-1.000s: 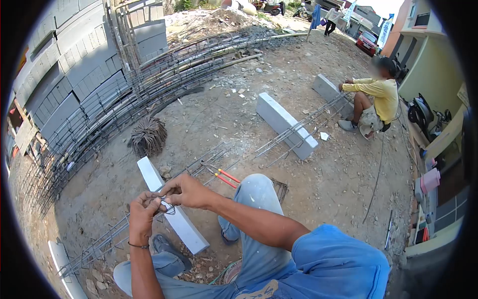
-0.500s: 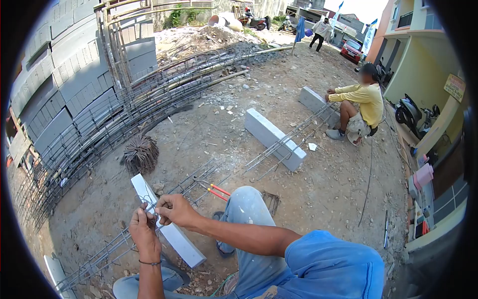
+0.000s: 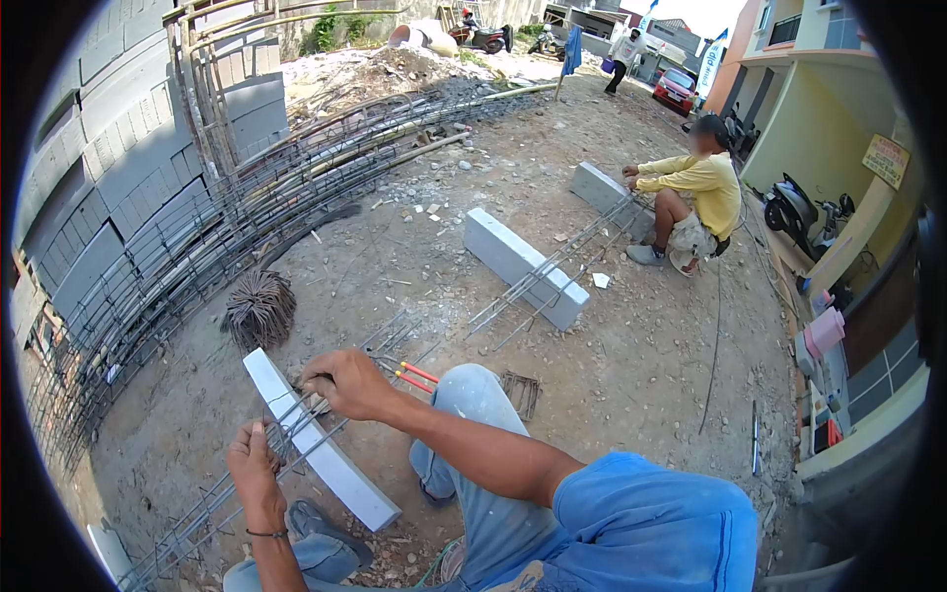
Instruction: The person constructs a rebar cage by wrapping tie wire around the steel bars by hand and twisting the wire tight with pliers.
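Note:
Low in front of me, a rebar cage [image 3: 202, 521] of thin steel rods and stirrups crosses a pale concrete block [image 3: 345, 474]. My left hand [image 3: 254, 474] is closed in a pinch beside the cage, left of the block. What its fingertips hold is too thin to make out. My right hand [image 3: 347, 385] is above the block by the rods, fingers bent and closed; its fingertips are partly hidden, and I cannot tell what they hold. A tool with red-orange handles [image 3: 418, 377] lies just right of that hand, among the rod ends.
A bundle of tie wires [image 3: 259, 308] sits on the ground. Another pale block [image 3: 528, 266] supports more rods [image 3: 552, 266]. A person in a yellow shirt [image 3: 712, 192] squats at their far end. Long cages [image 3: 197, 252] lie beside stacked grey blocks [image 3: 148, 148]. A small stirrup stack [image 3: 521, 397] lies near my knee.
My hands were close together above the block with a thin wire loop between them. They have moved apart and nearer the cage, left hand down and leftward, right hand slightly up. The view shifted slightly.

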`<state>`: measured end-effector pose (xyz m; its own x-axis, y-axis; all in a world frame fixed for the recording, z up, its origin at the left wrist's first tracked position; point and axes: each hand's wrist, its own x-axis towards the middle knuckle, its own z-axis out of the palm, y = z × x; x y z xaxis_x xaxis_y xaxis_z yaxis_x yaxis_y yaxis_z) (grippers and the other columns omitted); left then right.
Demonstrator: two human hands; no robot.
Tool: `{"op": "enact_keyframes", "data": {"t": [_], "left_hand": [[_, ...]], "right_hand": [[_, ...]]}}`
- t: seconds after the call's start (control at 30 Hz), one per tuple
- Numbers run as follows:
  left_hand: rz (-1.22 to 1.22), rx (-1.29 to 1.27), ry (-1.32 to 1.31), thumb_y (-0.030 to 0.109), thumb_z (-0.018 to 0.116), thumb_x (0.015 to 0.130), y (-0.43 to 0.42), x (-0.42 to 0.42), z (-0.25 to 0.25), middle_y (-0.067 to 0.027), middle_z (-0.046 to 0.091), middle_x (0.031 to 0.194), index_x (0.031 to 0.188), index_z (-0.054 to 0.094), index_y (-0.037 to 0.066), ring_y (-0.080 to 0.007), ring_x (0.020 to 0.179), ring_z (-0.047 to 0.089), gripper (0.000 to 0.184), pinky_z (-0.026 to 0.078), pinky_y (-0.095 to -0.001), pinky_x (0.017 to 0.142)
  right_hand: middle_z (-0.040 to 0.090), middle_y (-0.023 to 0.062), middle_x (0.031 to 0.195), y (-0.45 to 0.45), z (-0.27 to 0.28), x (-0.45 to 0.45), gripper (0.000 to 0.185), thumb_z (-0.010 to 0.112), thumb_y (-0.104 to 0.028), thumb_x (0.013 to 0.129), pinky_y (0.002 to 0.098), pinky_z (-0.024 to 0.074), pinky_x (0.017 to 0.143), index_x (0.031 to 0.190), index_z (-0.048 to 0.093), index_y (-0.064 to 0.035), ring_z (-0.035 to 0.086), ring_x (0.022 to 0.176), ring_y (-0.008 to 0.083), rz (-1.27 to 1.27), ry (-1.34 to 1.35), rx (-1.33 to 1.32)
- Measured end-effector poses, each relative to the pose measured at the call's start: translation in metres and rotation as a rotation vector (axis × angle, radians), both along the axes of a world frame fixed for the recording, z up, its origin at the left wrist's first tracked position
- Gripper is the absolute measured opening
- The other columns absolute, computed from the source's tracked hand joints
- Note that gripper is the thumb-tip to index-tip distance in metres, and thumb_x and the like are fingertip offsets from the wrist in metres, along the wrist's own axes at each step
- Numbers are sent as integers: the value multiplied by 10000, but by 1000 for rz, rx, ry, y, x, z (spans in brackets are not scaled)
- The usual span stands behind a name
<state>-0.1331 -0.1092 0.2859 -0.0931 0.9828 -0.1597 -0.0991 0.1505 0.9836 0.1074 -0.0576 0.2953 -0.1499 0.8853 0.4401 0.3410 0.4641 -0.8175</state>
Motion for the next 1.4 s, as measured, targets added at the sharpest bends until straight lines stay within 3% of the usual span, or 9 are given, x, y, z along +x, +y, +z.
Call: {"op": "enact_keyframes", "data": {"t": [0.03, 0.23, 0.4, 0.53, 0.73, 0.8, 1.0, 1.13, 1.4], "left_hand": [[-4, 1, 1, 240, 594, 1082, -4, -1, 10, 95, 431, 617, 1105, 715, 1, -28, 513, 338, 269, 270, -237, 485], [-802, -24, 552, 94, 637, 995, -25, 13, 46, 18, 585, 677, 1018, 798, 3, -81, 595, 471, 186, 404, -292, 563], [-651, 125, 736, 44, 655, 954, -18, 1, 13, -88, 710, 773, 998, 794, 2, -166, 703, 625, 152, 500, -340, 679], [-490, 177, 848, 29, 670, 925, -13, -10, 7, -171, 760, 836, 959, 792, 5, -233, 784, 721, 129, 543, -374, 741], [-503, 88, 872, 4, 663, 914, -6, -35, 7, -158, 745, 808, 931, 785, 2, -227, 747, 684, 123, 528, -371, 724], [-502, 87, 851, -6, 655, 913, -7, -38, 10, -149, 741, 805, 916, 779, -2, -223, 754, 676, 124, 523, -369, 733], [-547, 54, 776, -33, 630, 908, -6, -42, 16, -119, 734, 802, 886, 761, -10, -207, 792, 665, 135, 512, -361, 775], [-568, 71, 795, -27, 626, 918, -4, -49, 18, -111, 735, 809, 901, 760, -6, -216, 802, 667, 137, 517, -369, 788], [-620, 141, 780, 69, 624, 982, -4, -67, 28, -116, 782, 951, 981, 779, 24, -258, 897, 708, 162, 535, -388, 812]], "right_hand": [[719, 205, 829, 4, 7, 13, 99, 693, -41, 848, 436, 524, 707, 898, 753, 19, 706, 781, 363, -4, 1, 1], [732, 206, 831, 4, 20, 50, 83, 716, -17, 822, 429, 529, 715, 880, 768, 11, 716, 779, 371, 322, -23, -61], [743, 142, 792, 4, 6, 45, 89, 715, -15, 823, 393, 535, 683, 895, 748, 26, 712, 718, 251, 306, -291, -94], [737, 128, 763, -5, 7, 31, 96, 702, -37, 839, 391, 532, 650, 873, 742, 44, 699, 680, 199, 276, -216, -325], [703, 124, 685, -8, -4, 22, 123, 640, 11, 832, 301, 506, 540, 873, 735, 78, 656, 575, 167, 452, 160, -592], [712, 103, 750, -8, -5, 24, 182, 644, -40, 905, 270, 531, 588, 1059, 697, 40, 672, 648, 143, 605, 204, -679], [718, 135, 782, -8, -6, 25, 296, 643, -55, 948, 285, 541, 582, 1217, 577, 49, 678, 643, 151, 699, 357, -724], [716, 156, 747, -11, -6, 23, 229, 674, -17, 930, 294, 514, 532, 1133, 603, 62, 672, 593, 174, 647, 403, -759], [734, 144, 815, -9, -6, 15, 153, 701, -33, 949, 299, 563, 631, 1074, 668, 49, 682, 653, 164, 577, 412, -826]]}}
